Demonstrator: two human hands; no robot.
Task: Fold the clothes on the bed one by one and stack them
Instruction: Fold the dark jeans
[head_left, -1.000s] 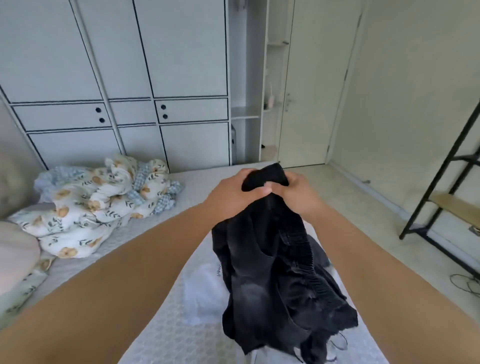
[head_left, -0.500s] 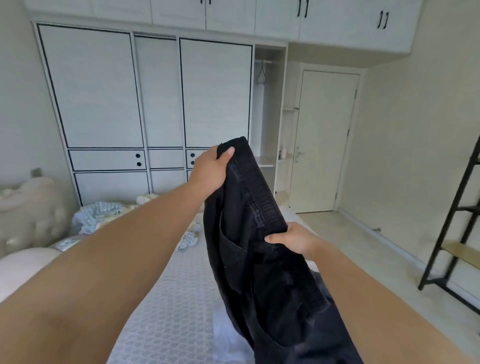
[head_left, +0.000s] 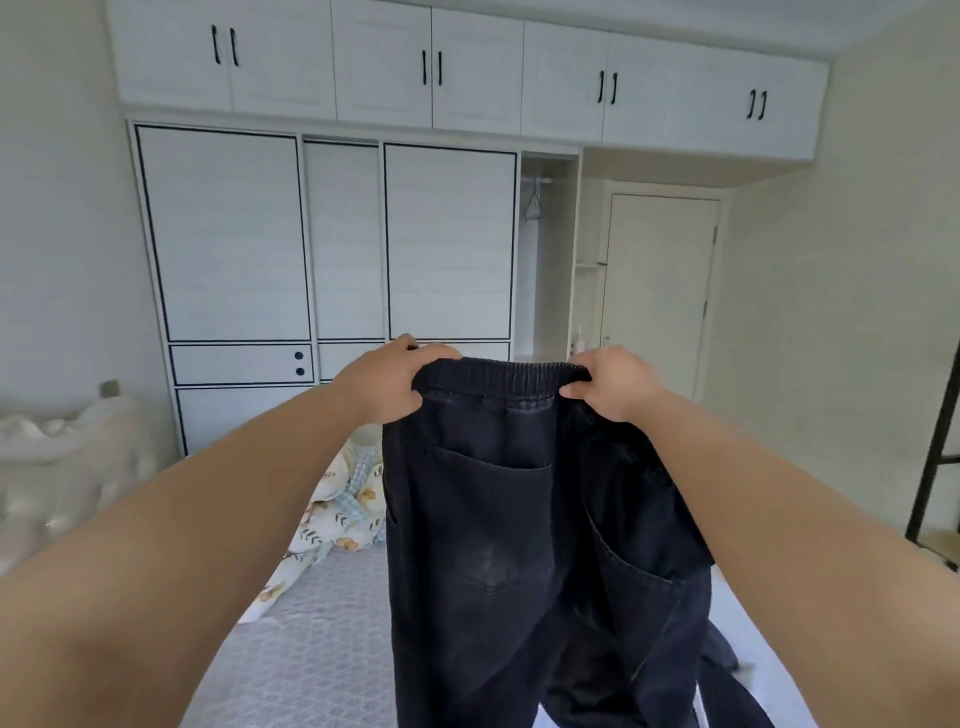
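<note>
The person held the black trousers (head_left: 498, 545) up by the elastic waistband, left hand (head_left: 387, 387) and right hand (head_left: 610, 384) each pinching a corner with curled fingers, arms stretched out so the legs hung straight over the bed (head_left: 322, 639), probably to line them up for folding. Beyond them lay a floral garment (head_left: 337, 525), seemingly unfolded, though half hidden.

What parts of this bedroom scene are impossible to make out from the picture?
Head view only:
- Black trousers: leg ends cut off by the bottom edge.
- Bed: middle hidden behind the trousers held up by left hand and right hand.
- Floral bedding: partly hidden by the left arm and the trousers.
- Black shelf: cut off at the right edge.
</note>
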